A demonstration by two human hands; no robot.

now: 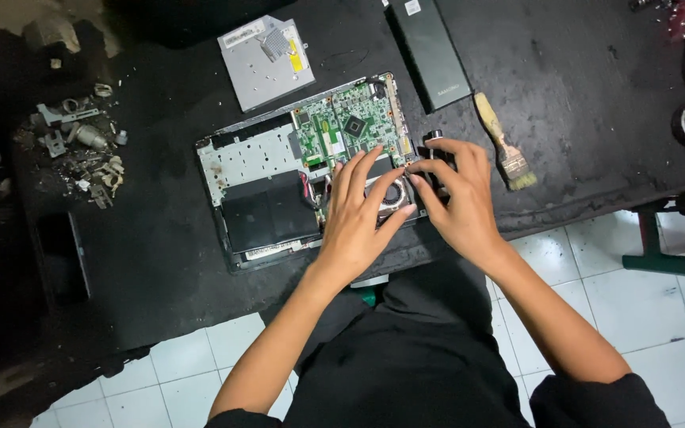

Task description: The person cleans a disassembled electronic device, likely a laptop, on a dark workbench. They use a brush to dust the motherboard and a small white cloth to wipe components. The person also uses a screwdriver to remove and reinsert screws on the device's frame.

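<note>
left hand (356, 215): bare, no rings or watch | right hand (455, 195): bare, no glove | forearms: uncovered | sleeves: black, ending near the elbows | trousers (406, 357): black, plain fabric, below both hands

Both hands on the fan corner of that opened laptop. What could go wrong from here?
1. The left hand and right hand press bare fingers near the exposed green motherboard; a slip could scrape components.
2. The loose metal scraps piled on the black table could stray into the open laptop chassis.
3. The paintbrush lies beside the right hand; a nudge may knock it off.
</note>
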